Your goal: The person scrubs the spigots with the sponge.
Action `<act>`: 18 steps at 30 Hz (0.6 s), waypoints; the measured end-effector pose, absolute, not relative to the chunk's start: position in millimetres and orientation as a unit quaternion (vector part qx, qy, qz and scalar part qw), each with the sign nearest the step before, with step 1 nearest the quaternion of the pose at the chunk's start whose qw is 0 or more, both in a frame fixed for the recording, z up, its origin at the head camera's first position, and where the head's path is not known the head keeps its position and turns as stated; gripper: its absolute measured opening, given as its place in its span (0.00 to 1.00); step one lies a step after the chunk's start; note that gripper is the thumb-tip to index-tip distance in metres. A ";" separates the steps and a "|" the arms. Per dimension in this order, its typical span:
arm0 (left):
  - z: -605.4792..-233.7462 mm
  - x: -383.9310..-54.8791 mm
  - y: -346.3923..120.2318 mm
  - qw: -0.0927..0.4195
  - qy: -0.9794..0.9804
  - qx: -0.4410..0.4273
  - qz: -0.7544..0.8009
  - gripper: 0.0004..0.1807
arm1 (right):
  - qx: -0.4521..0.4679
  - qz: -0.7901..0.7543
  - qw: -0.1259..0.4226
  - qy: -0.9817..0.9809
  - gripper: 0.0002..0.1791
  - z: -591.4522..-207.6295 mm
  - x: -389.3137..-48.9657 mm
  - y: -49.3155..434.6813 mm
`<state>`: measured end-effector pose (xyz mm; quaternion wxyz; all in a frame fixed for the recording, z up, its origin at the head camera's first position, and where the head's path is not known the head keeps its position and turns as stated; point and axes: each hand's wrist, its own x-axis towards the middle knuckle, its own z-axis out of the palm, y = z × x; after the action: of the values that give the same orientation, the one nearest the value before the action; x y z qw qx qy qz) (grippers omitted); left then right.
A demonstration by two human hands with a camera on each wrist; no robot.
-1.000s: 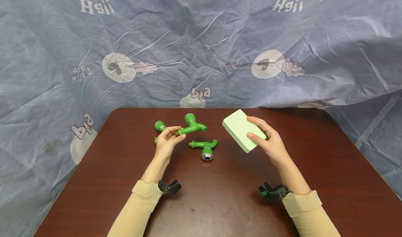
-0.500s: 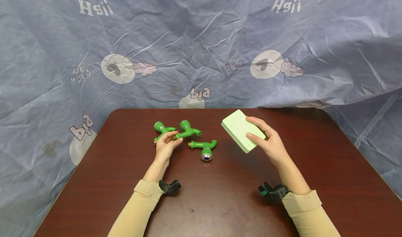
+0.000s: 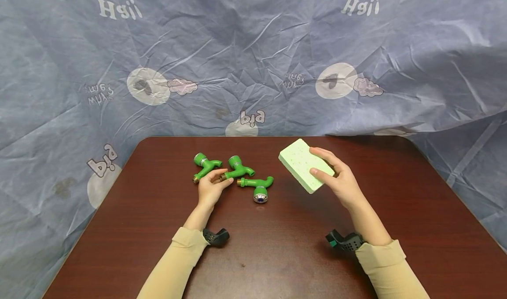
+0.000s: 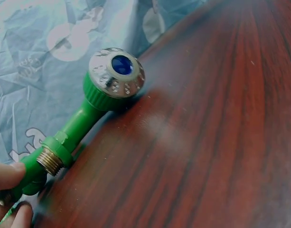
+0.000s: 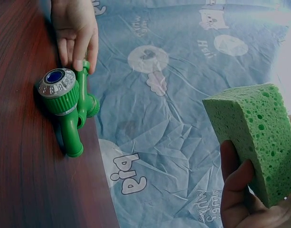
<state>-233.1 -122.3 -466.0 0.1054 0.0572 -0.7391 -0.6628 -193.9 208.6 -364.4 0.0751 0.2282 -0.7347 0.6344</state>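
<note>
The left hand (image 3: 210,191) pinches the inlet end of the middle tap (image 3: 239,172), its grip clamped on the brass-coloured end between thumb and fingers. This tap is glossy green, with a ribbed round knob and a spout that bends down to the right; whether its underside touches the desk (image 3: 301,255) I cannot tell.

Just beside it, to the left, lies the left tap (image 3: 206,167), likewise green with a brass-coloured end, its knob pointing away. On the other side, nearer the person, the near tap (image 3: 257,184) lies with its knob towards the person. The left wrist view shows its silvery cap with a smooth blue centre, the ridged green collar below and the screw thread cut in the brass.

The right hand (image 3: 343,180) has its grip clamped on the right end of the sponge (image 3: 302,162), thumb against one broad face. The sponge is a pale green block with straight edges and pitted, porous sides, tilted and held above the desk, well apart from the taps.

The desk is dark reddish brown, streaked with grain and softly shiny, with rounded far corners. Behind it hangs a creased blue-grey cloth (image 3: 237,57) printed with pale discs, pink clouds and lettering.
</note>
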 end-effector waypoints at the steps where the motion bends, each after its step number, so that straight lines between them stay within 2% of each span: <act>1: -465.9 -231.9 -122.3 0.113 -0.758 0.056 -0.639 0.22 | 0.229 0.635 0.075 -0.734 0.26 -364.4 -193.7 208.6; 7: -469.2 -230.1 -123.1 0.138 -0.818 0.053 -0.556 0.22 | 0.233 0.638 0.073 -0.730 0.26 -364.1 -193.4 208.8; 13: -466.4 -228.7 -123.0 0.133 -0.817 0.059 -0.558 0.22 | 0.231 0.635 0.071 -0.734 0.26 -363.8 -193.3 209.3; 18: -464.6 -228.1 -123.1 0.154 -0.795 0.048 -0.585 0.21 | 0.227 0.633 0.068 -0.737 0.26 -362.8 -192.4 209.3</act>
<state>-228.1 -123.1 -464.6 0.1537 0.0476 -0.7952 -0.5846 -192.4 209.3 -362.8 0.0684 0.2266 -0.7368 0.6333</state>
